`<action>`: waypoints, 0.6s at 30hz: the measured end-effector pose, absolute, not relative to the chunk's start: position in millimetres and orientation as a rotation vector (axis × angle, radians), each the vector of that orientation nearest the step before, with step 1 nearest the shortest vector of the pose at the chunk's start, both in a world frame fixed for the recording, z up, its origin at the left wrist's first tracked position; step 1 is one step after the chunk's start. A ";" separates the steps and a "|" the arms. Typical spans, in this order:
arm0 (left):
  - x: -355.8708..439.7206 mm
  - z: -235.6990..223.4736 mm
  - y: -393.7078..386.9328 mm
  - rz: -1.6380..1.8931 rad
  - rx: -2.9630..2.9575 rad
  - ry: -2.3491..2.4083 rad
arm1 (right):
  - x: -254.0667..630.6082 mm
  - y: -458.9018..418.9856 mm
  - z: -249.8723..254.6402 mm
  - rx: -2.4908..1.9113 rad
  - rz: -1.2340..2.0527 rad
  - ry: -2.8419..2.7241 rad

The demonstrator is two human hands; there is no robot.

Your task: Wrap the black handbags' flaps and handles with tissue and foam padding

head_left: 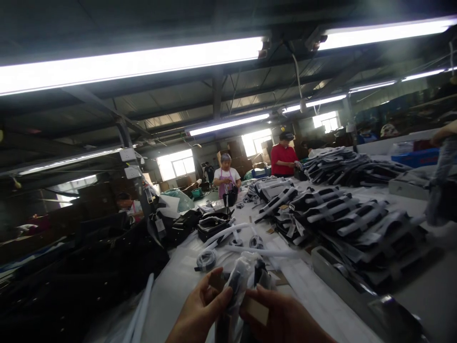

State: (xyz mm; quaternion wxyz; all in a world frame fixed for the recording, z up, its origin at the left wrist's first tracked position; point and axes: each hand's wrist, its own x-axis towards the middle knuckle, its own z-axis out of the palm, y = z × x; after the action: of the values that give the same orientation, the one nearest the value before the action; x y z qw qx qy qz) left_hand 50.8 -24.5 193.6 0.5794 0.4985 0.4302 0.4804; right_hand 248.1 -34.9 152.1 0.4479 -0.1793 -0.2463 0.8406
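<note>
In front of me, a dark strap wrapped in clear plastic (240, 275) rises between my two hands. My left hand (203, 305) pinches its left side between thumb and fingers. Closed around the lower right side is my right hand (282, 314), with a small tan card piece (257, 310) at its fingers. The lower end of the strap runs out of the frame. Just beyond lie a coiled wrapped strap (206, 260), a second coil (256, 242) and a white tube-like strip (264, 251), all on the pale table (171, 295).
Stacks of dark pieces with white wrapping (350, 214) cover the right side. A long grey object (335, 271) lies nearby. Black bags (214, 224) sit farther up; dark material (89, 276) fills the left. Two people (226, 178) work across the table; another person's hand (444, 133) shows at right.
</note>
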 end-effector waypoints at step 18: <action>76.2 199.4 -46.3 1.278 1.452 1.143 | 185.3 -42.8 122.2 -0.717 1.279 -0.716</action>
State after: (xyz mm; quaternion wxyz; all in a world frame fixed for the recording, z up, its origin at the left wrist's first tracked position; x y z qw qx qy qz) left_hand 76.2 -46.3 199.4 0.4324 0.5827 0.4587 0.5129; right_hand 185.3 -42.8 122.2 0.6852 -0.3199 -0.3198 0.5709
